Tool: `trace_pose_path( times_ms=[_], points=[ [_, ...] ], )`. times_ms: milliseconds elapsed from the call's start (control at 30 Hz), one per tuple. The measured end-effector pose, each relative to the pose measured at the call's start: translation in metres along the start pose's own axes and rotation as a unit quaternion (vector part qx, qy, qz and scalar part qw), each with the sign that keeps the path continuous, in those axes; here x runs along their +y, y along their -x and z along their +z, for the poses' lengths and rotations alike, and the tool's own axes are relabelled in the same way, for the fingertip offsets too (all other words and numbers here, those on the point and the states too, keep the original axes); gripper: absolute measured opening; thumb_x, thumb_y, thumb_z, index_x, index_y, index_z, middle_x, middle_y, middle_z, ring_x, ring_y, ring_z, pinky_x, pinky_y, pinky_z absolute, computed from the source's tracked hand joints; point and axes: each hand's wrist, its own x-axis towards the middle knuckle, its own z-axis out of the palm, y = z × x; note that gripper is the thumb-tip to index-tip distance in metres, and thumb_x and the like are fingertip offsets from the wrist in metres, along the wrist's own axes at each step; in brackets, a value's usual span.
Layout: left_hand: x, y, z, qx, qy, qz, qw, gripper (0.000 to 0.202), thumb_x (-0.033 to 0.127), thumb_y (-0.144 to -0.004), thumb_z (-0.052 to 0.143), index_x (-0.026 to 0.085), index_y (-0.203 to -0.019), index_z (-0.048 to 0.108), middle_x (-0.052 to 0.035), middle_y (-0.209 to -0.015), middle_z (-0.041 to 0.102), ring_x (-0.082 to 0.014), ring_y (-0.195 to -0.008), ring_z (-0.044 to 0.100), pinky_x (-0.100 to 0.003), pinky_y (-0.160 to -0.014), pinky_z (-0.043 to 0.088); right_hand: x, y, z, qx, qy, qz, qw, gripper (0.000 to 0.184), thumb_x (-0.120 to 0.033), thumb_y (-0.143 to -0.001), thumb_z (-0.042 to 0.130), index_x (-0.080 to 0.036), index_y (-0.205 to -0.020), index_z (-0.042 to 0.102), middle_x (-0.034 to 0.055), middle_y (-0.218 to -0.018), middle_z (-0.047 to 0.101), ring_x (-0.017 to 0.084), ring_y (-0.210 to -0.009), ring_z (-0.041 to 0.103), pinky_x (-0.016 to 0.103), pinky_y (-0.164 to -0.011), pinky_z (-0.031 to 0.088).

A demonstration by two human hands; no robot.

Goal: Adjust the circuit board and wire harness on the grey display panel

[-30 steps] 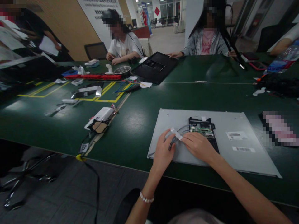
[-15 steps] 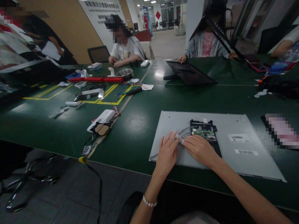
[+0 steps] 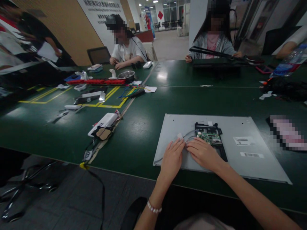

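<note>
— what's around the green table (image 3: 153, 105)?
— i see a wood wall (image 3: 72, 28) behind its far left corner, a black chair (image 3: 98, 55) there, grey floor (image 3: 59, 198) below its near edge, and a lit hall (image 3: 168, 40) beyond.

An electronics assembly workshop is indicated by long green workbenches (image 3: 148, 124) marked with yellow tape (image 3: 112, 103), scattered tools, and an opened panel's circuit board (image 3: 209, 135).

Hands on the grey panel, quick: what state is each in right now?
Left hand: open, fingers flat on the grey panel, holding nothing.
Right hand: open, palm down beside the circuit board, holding nothing.
</note>
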Motion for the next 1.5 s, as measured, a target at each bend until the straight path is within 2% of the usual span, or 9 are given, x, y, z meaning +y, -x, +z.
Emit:
trace_pose_path(
  times_ms=[367, 600, 767, 900, 1000, 1100, 1233, 1400, 1500],
  points=[
    [0.009, -0.007, 0.007, 0.05, 0.01, -0.032, 0.998, 0.037, 0.004, -0.091, 0.044, 0.015, -0.124, 0.058, -0.0125, -0.13, 0.063, -0.0237, -0.121, 0.058, -0.046, -0.107, 0.045, -0.017, 0.002, -0.007, -0.091, 0.018, 0.018, 0.996, 0.027, -0.015, -0.091, 0.052, -0.008, -0.113, 0.066, 0.0153, -0.118, 0.07, 0.024, -0.112, 0.064, 0.039, -0.104, 0.047],
    [0.024, -0.014, 0.016, 0.088, 0.032, -0.104, 0.99, 0.03, 0.011, -0.095, 0.046, 0.014, -0.123, 0.058, -0.0144, -0.128, 0.063, -0.0256, -0.118, 0.06, -0.044, -0.102, 0.048, -0.043, 0.03, -0.012, -0.112, -0.002, 0.102, 0.988, 0.063, -0.036, -0.092, 0.053, -0.004, -0.144, 0.042, 0.0168, -0.152, 0.043, 0.028, -0.141, 0.038, 0.048, -0.117, 0.032],
    [0.03, -0.023, 0.01, 0.069, 0.04, -0.152, 0.985, 0.029, 0.011, -0.091, 0.053, 0.015, -0.119, 0.06, -0.0131, -0.123, 0.065, -0.0269, -0.115, 0.061, -0.044, -0.101, 0.048, -0.056, 0.037, -0.007, -0.124, 0.002, 0.142, 0.982, 0.061, -0.033, -0.095, 0.045, -0.007, -0.149, 0.035, 0.0121, -0.157, 0.033, 0.027, -0.145, 0.03, 0.053, -0.119, 0.026],
    [0.029, -0.03, 0.009, 0.072, 0.05, -0.16, 0.983, 0.024, 0.01, -0.089, 0.055, 0.016, -0.111, 0.061, -0.0102, -0.112, 0.068, -0.0252, -0.107, 0.064, -0.041, -0.096, 0.051, -0.066, 0.038, -0.016, -0.123, -0.007, 0.164, 0.979, 0.056, -0.031, -0.097, 0.043, -0.009, -0.148, 0.039, 0.0116, -0.154, 0.04, 0.025, -0.143, 0.035, 0.053, -0.118, 0.028],
    [0.026, -0.029, 0.013, 0.095, 0.06, -0.145, 0.983, 0.027, 0.01, -0.088, 0.055, 0.018, -0.113, 0.06, -0.01, -0.116, 0.067, -0.0244, -0.111, 0.063, -0.041, -0.099, 0.05, -0.066, 0.05, -0.043, -0.111, -0.028, 0.189, 0.975, 0.048, -0.033, -0.097, 0.044, -0.017, -0.142, 0.048, 0.0082, -0.146, 0.052, 0.025, -0.138, 0.043, 0.053, -0.116, 0.033],
    [0.022, -0.026, 0.019, 0.13, 0.064, -0.124, 0.982, 0.035, 0.011, -0.086, 0.057, 0.017, -0.121, 0.057, -0.0122, -0.126, 0.061, -0.0255, -0.118, 0.059, -0.042, -0.103, 0.048, -0.046, 0.082, -0.078, -0.05, -0.051, 0.271, 0.96, 0.047, -0.038, -0.097, 0.043, -0.023, -0.142, 0.049, 0.0075, -0.146, 0.053, 0.026, -0.134, 0.048, 0.05, -0.111, 0.041],
    [0.021, -0.023, 0.023, 0.149, 0.058, -0.11, 0.981, 0.04, 0.011, -0.087, 0.055, 0.016, -0.127, 0.054, -0.0148, -0.132, 0.056, -0.0275, -0.123, 0.056, -0.045, -0.104, 0.048, 0.009, 0.146, -0.109, 0.048, -0.02, 0.472, 0.88, 0.053, -0.049, -0.094, 0.04, -0.023, -0.139, 0.051, 0.0096, -0.144, 0.054, 0.031, -0.132, 0.05, 0.05, -0.107, 0.043],
    [0.022, -0.022, 0.019, 0.164, 0.091, -0.107, 0.977, 0.041, 0.011, -0.087, 0.055, 0.018, -0.127, 0.055, -0.0142, -0.134, 0.055, -0.0266, -0.125, 0.054, -0.046, -0.106, 0.046, 0.067, 0.206, -0.111, 0.052, -0.076, 0.595, 0.798, 0.066, -0.058, -0.087, 0.043, -0.019, -0.139, 0.051, 0.0145, -0.143, 0.054, 0.035, -0.116, 0.062, 0.048, -0.093, 0.052],
    [0.024, -0.021, 0.016, 0.188, 0.112, -0.103, 0.97, 0.037, 0.011, -0.088, 0.054, 0.018, -0.125, 0.056, -0.0133, -0.134, 0.055, -0.0249, -0.125, 0.054, -0.045, -0.107, 0.045, 0.082, 0.215, -0.108, 0.029, -0.073, 0.606, 0.791, 0.067, -0.06, -0.087, 0.043, -0.02, -0.14, 0.051, 0.0154, -0.14, 0.057, 0.034, -0.112, 0.064, 0.045, -0.09, 0.052]
  ],
)
